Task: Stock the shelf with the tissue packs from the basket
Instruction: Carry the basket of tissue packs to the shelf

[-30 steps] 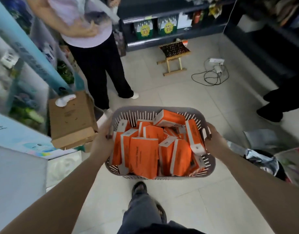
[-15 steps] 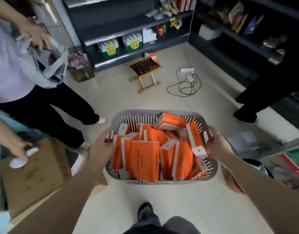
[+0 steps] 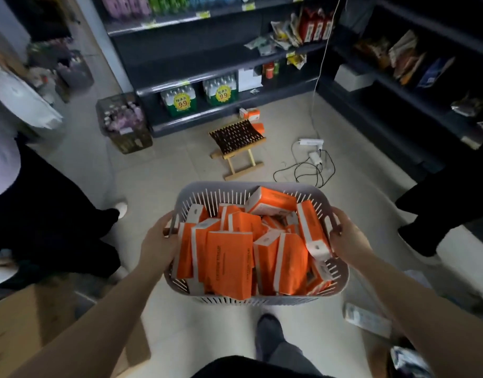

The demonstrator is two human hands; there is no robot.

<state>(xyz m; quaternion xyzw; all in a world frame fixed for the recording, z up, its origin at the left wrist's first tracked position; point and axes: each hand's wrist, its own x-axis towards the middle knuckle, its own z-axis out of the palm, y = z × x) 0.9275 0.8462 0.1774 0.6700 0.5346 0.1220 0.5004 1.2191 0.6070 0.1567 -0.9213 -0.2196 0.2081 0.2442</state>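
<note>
Beyond the basket's far rim stands the dark shelf unit (image 3: 185,58), with stretches of bare board on its middle levels, which is probably where the load goes. The grey slotted basket (image 3: 234,184) is carried at about waist height over the tiled floor, level and square to the body. The step in hand looks like the carry, so the sound way is to walk it level and set it down close to the shelf before unloading. On the floor between the basket and the shelf sits a small folding stool (image 3: 236,137), and to the right of that a tangle of cable (image 3: 308,170). Both are trip risks, so the path should probably bend left of them, with care for the bystander's legs on the basket's left. Inside the basket the orange tissue packs (image 3: 229,266) are heaped loosely, several standing above the rim, and a tilt could spill them. The left hand (image 3: 159,241) curls over the basket's left rim and the right hand (image 3: 349,238) grips the right one. None has been shelved yet.
</note>
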